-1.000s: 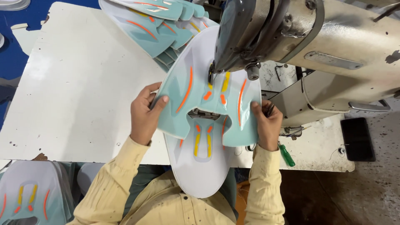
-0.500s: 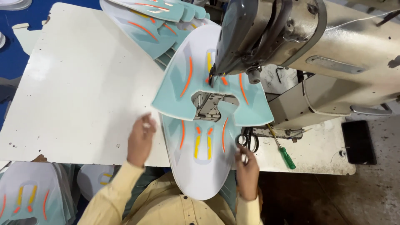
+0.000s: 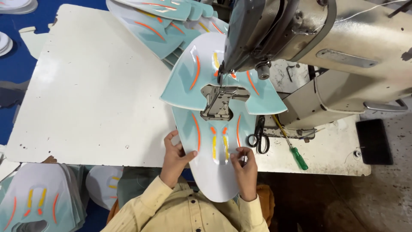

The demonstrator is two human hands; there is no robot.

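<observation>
Left hand [image 3: 175,154] and right hand [image 3: 244,168] lie side by side, fingers curled, thumbs pointing inward, yellow-sleeved forearms below.

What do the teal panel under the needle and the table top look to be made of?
Teal panel: probably glossy synthetic sheet, since it shows shiny highlights and lies thin and flat; both hands hold it. Table top: likely matt cream laminate or painted board, scuffed and speckled.

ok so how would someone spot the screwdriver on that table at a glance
Start at the big grey sewing machine on the white table and look just below its base, near the table's front edge. Beside the black scissors lies the screwdriver, pointing diagonally; its bright green handle sets it apart.
</observation>
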